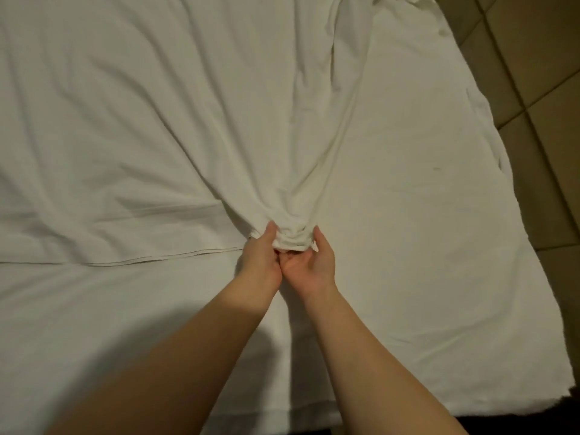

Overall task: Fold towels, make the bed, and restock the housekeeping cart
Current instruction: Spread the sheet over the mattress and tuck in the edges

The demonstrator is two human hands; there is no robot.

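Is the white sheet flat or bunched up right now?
Bunched. The left hand and right hand grip a gathered wad of the sheet; creases fan outward.

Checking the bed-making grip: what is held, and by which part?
The left hand and right hand together grip the white sheet by a bunch gathered at its hemmed edge.

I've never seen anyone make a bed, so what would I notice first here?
First, the two hands in the middle: the left hand and right hand grip a bunched wad of the white sheet together. Long creases fan out from that wad toward the top. Along the right edge, a brown tiled floor shows past the sheet.
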